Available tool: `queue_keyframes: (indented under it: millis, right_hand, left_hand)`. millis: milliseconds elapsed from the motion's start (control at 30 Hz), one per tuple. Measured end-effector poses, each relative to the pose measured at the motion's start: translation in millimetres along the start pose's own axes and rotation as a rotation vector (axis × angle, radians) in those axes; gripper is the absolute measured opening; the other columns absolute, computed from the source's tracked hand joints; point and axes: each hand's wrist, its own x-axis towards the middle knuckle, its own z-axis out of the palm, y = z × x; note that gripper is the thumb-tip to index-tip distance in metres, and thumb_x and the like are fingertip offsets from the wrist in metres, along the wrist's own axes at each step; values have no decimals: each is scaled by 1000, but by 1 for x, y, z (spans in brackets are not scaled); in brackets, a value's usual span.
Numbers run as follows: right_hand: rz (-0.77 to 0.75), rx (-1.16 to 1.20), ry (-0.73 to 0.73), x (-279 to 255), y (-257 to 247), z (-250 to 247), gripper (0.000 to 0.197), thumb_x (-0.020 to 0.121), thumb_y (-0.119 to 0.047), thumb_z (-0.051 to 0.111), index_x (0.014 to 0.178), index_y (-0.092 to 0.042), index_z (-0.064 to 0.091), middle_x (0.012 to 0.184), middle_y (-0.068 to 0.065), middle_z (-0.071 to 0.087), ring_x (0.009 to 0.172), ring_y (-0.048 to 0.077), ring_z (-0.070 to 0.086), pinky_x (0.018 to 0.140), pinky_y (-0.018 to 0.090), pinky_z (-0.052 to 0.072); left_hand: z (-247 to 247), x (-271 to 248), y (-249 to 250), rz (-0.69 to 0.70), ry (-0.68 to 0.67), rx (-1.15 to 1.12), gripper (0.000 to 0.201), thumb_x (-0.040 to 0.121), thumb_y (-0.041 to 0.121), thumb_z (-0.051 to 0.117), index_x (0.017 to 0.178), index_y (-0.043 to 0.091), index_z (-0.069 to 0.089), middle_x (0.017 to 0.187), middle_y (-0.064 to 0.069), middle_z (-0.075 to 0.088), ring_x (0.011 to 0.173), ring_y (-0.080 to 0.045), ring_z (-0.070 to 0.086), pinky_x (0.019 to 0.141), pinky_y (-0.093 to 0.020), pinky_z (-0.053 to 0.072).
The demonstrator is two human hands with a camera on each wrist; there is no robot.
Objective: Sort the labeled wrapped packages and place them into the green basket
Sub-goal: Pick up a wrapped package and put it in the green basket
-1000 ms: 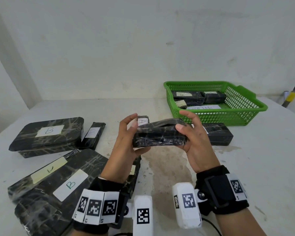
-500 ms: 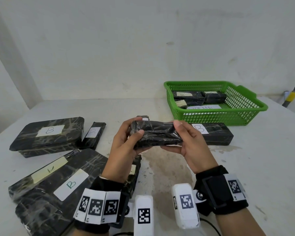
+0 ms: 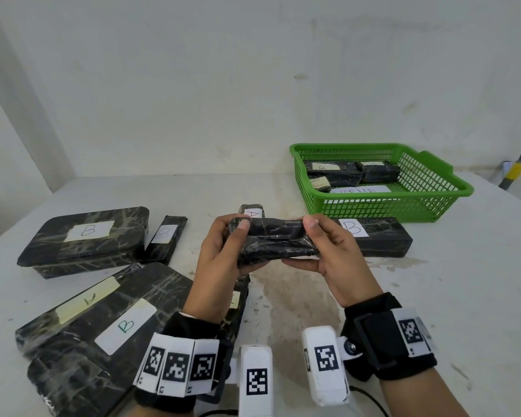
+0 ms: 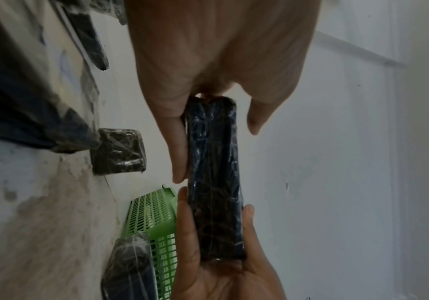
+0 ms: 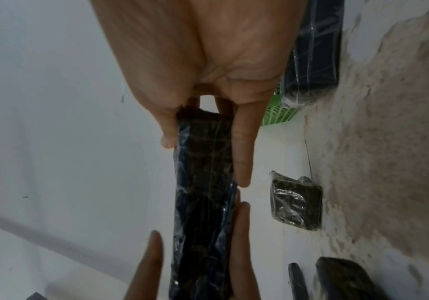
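Rotated since the earlier frame, the long black plastic-wrapped package (image 3: 275,243) now shows a plain side, no label visible. Left hand (image 3: 223,260) and right hand (image 3: 334,257) each grip one end, holding it above the pale stained tabletop (image 3: 463,296), short of the green mesh basket (image 3: 382,210). This looks like label-checking; next comes finding its letter, then carrying it to the basket, which already holds several wrapped packages (image 3: 333,173).

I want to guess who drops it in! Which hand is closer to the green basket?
Right. The right hand is nearer the green basket; the left hand is farther left.
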Motion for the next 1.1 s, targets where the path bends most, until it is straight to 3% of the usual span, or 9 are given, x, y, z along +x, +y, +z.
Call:
queue_keyframes:
  millis: [233,333,433,633,733,833,933,1000,1100]
  right_hand:
    - [61,17,-52,0,0,2,35,80,-37,62,99,-8,64,102,10,69,98,22,69,75,38,60]
    - [44,-11,-40,0,0,0,28,79,-26,66,100,-7,64,100,9,70,96,22,71,75,37,60]
    - [29,-17,-10,1,1,-2,26,79,-20,65,98,-3,62,95,10,70,92,23,72,72,36,61]
    - [68,15,-51,1,2,-1,24,76,-21,67,96,-9,63,98,9,70,90,22,72,73,36,61]
    - [66,7,-40,1,3,-1,24,73,-20,72,93,-11,62,99,10,69,92,23,71,74,36,60]
    - [50,-25,-5,2,3,-2,11,79,-10,70,81,-12,60,91,12,66,86,22,71,73,38,61]
    - [57,-33,-12,2,3,-3,16,85,-1,66,78,-12,58,87,11,66,83,21,70,72,37,62]
    - [72,-13,-40,2,2,-3,10,83,-6,68,85,-11,60,91,9,67,86,21,70,72,36,61]
    - [101,58,-66,2,1,-3,24,78,-25,76,91,-12,61,92,5,69,89,19,70,73,35,60]
  left_hand:
    - [-3,4,-6,42,94,49,14,98,6,52,102,14,63,97,-8,72,92,-21,72,66,-34,60]
    - [-2,3,-4,20,67,19,16,93,15,59,108,16,63,107,-9,71,99,-21,71,69,-35,60]
    - [-2,3,-5,-41,42,-14,34,83,29,64,115,16,61,115,-10,69,106,-22,69,76,-37,59]
    - [-4,3,-5,-3,54,86,16,99,5,51,110,3,62,100,-14,74,96,-27,72,79,-38,60]
    - [-2,2,-4,-13,21,82,20,98,11,53,115,2,59,109,-16,72,102,-28,71,85,-43,59]
    - [0,-1,-2,-55,-10,47,37,91,28,57,118,3,57,114,-16,69,106,-26,69,86,-43,58]
    - [2,0,-2,-57,14,63,25,100,20,49,115,3,59,111,-16,71,103,-26,70,82,-40,60]
    - [1,1,-3,-53,37,88,23,103,15,45,115,1,58,110,-17,70,103,-28,70,82,-39,60]
    - [1,0,-2,-51,38,80,21,102,14,46,114,0,57,111,-18,69,103,-28,70,81,-40,60]
